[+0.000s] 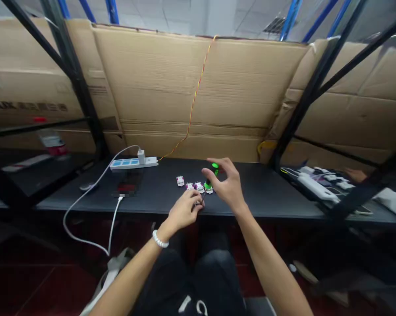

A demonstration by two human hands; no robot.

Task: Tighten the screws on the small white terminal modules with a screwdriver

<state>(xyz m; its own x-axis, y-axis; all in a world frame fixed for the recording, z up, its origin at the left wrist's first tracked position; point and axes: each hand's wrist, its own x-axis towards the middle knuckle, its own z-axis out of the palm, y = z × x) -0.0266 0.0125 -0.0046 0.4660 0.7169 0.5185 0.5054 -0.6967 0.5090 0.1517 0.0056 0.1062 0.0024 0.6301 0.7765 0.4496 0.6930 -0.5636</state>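
A green and black screwdriver (pixel 215 166) stands tilted over the front part of the dark table, its thin shaft pointing down toward my left fingers. My right hand (pixel 229 182) curls around its handle, the thumb crossing in front and the index finger arched by the green cap. My left hand (pixel 185 208) is closed in a pinch at the shaft's lower end, on a small piece mostly hidden by the fingers. Just beyond the hands lie several small white and purple parts, one white part (pixel 180 181) a little apart at the left.
A white power strip (pixel 134 163) with a plugged-in charger lies at the back left, its white cable (pixel 82 239) looping off the front edge. Cardboard (pixel 158 83) walls the back. Black rack posts (pixel 303 101) flank the table. More power strips (pixel 316 186) lie right.
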